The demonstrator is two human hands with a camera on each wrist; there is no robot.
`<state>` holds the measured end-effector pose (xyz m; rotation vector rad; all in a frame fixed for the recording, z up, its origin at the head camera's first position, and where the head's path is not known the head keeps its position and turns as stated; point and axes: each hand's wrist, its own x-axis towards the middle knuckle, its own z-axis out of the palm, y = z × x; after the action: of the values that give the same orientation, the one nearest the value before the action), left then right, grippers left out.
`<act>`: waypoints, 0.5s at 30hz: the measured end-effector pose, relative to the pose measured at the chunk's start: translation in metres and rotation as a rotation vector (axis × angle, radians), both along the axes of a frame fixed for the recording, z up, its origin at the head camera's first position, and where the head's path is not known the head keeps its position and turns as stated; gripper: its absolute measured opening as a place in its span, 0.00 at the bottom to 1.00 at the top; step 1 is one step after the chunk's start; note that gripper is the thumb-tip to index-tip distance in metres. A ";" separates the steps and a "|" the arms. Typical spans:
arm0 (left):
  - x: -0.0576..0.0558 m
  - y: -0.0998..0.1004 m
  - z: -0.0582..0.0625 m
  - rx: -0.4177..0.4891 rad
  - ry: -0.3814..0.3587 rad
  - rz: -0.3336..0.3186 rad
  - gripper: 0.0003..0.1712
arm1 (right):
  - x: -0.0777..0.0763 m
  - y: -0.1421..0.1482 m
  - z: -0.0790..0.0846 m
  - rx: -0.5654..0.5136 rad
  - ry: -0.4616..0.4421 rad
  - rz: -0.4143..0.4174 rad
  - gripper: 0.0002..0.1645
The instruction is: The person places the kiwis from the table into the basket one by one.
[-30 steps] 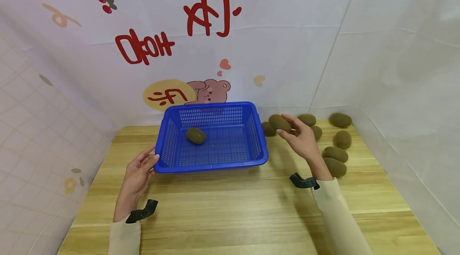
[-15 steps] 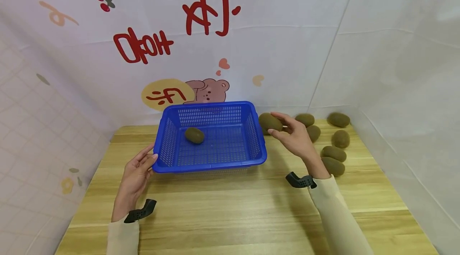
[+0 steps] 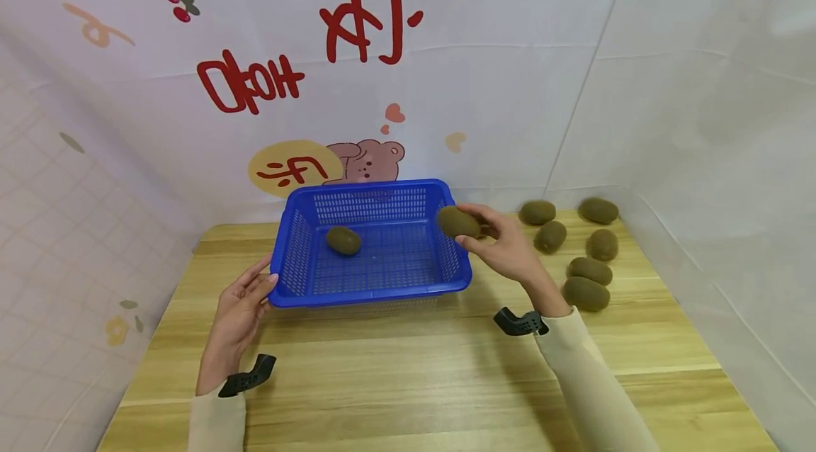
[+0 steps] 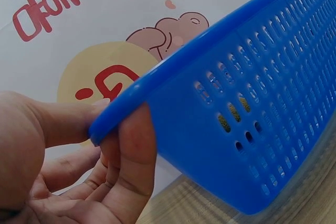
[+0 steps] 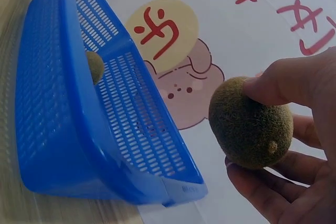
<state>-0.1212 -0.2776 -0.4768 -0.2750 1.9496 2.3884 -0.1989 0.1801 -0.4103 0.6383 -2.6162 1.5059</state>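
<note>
A blue plastic basket (image 3: 372, 294) with slotted walls stands at the back middle of the table. One kiwi (image 3: 343, 241) lies inside it, towards the left. My left hand (image 3: 241, 310) pinches the basket's left front corner; in the left wrist view the thumb (image 4: 68, 121) is over the rim and fingers curl beneath. My right hand (image 3: 503, 246) holds a second kiwi (image 3: 458, 222) between thumb and fingers, and it overlaps the basket's right rim in the head view. The right wrist view shows this brown fuzzy kiwi (image 5: 251, 124) gripped beside the basket (image 5: 79, 129).
Several more kiwis (image 3: 589, 270) lie at the right side of the wooden table (image 3: 382, 381), two of them further back near the wall (image 3: 484, 83). A pale printed sheet surrounds the table at the back and both sides.
My right hand has carried the kiwi leftward, from beside the basket to over its right rim. The left hand stays at the basket's corner.
</note>
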 end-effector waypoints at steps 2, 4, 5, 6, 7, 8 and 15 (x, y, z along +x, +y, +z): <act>0.000 0.000 0.000 0.002 -0.002 0.000 0.39 | 0.001 -0.004 0.001 0.014 0.001 0.010 0.32; 0.000 0.000 0.000 0.008 -0.002 -0.001 0.39 | 0.001 -0.008 0.002 0.023 0.011 0.023 0.32; 0.000 0.000 0.000 0.012 -0.001 -0.001 0.39 | 0.001 -0.009 0.001 0.024 0.012 0.032 0.31; 0.000 0.000 0.000 0.018 0.000 -0.002 0.39 | 0.001 -0.011 0.001 0.027 0.015 0.039 0.31; 0.001 0.000 0.000 0.021 0.000 -0.002 0.39 | 0.001 -0.012 0.000 0.031 0.017 0.050 0.31; 0.000 0.000 0.000 0.022 0.002 -0.003 0.39 | 0.001 -0.014 -0.001 0.034 0.019 0.061 0.31; 0.000 0.000 -0.001 0.010 0.012 -0.007 0.39 | 0.002 -0.018 -0.008 0.090 0.031 0.125 0.31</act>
<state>-0.1212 -0.2776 -0.4776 -0.2545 1.9393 2.4005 -0.1974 0.1616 -0.4180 0.8406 -2.6791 1.4022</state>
